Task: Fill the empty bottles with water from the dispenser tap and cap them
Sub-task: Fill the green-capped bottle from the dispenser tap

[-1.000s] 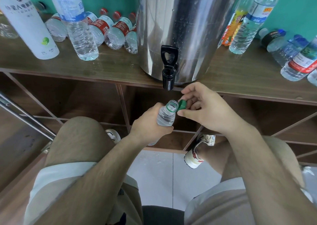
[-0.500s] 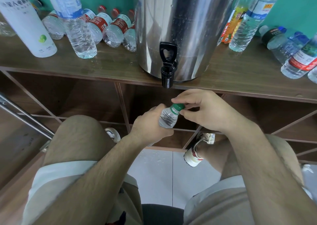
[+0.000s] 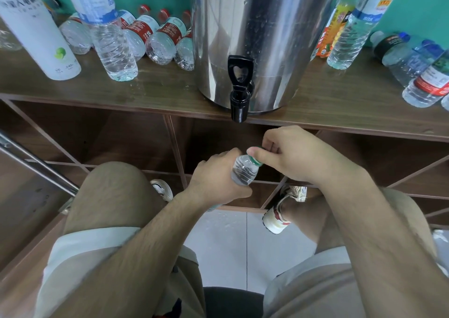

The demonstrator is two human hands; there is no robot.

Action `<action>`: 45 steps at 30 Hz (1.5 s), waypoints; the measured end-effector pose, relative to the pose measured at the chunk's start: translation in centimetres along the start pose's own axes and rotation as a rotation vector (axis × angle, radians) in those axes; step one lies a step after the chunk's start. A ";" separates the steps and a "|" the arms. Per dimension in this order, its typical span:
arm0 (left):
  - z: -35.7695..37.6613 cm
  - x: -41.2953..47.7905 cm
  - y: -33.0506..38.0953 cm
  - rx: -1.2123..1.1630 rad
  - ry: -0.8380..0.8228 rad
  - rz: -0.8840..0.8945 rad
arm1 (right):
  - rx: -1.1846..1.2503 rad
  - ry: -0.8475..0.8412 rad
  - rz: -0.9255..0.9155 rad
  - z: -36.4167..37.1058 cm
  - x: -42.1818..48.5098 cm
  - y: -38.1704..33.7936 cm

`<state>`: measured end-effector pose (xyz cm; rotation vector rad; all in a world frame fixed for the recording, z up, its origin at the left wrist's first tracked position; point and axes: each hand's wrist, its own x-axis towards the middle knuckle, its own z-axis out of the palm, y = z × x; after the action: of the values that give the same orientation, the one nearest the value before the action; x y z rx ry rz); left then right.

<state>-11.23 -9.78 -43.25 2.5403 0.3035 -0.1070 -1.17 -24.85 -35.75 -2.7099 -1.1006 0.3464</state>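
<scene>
Green cap [image 3: 258, 163], off the neck a second ago, now sits on the bottle [image 3: 244, 174] below the shelf [image 3: 121, 102] front edge, my right hand [image 3: 291, 157] pinching it, my left hand [image 3: 216, 179] gripping the body; risk: crooked threading, so a leak.

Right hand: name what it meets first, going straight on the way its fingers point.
The cap, which the right hand pinches on the bottle; beyond it, probably the left hand.

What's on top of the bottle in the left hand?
On the bottle, a green cap pinched by the right hand; only its rim shows, the rest is covered.
</scene>
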 end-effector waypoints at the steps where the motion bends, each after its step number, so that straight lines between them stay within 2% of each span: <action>1: 0.0 0.0 0.0 -0.003 -0.011 0.000 | -0.025 0.002 0.009 0.0 -0.1 0.1; 6: -0.3 0.0 -0.3 -0.093 -0.008 -0.030 | 0.267 0.069 -0.155 0.4 -0.9 0.9; 8: -0.3 0.0 -0.3 -0.096 -0.016 -0.025 | 0.305 0.056 -0.160 0.6 -0.7 1.1; 16: 0.4 0.0 -0.9 -0.153 -0.006 -0.025 | 0.152 0.005 -0.150 1.2 0.1 0.3; 21: 0.8 0.0 -1.2 -0.116 -0.027 0.010 | -0.063 -0.013 -0.225 1.2 -0.6 0.3; 26: 1.2 0.0 -0.4 -0.104 0.008 0.078 | -0.143 0.094 -0.315 1.4 -1.0 1.0; 28: 1.6 -0.2 -0.1 -0.097 0.039 0.094 | -0.154 0.167 -0.263 1.8 -1.2 0.9; 31: 2.5 -0.4 0.3 -0.140 0.130 0.053 | -0.049 0.264 0.036 2.7 -1.3 -0.6; 33: 3.2 -0.6 0.4 -0.160 0.196 0.010 | -0.037 0.262 0.254 3.2 -0.9 -1.9; 35: 3.9 -0.6 0.4 -0.133 0.221 0.002 | -0.073 0.238 0.358 3.5 -0.8 -2.8; 40: 3.4 -0.9 0.9 -0.186 0.207 0.032 | -0.115 0.266 0.339 2.9 -2.5 -3.0; 45: 2.0 -1.8 3.3 -0.226 0.236 0.102 | 0.143 0.378 0.231 1.2 -5.6 -2.2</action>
<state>-12.24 -13.94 -42.87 2.3381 0.2606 0.2545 -6.85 -27.09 -35.54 -2.6279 -0.6386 -0.0555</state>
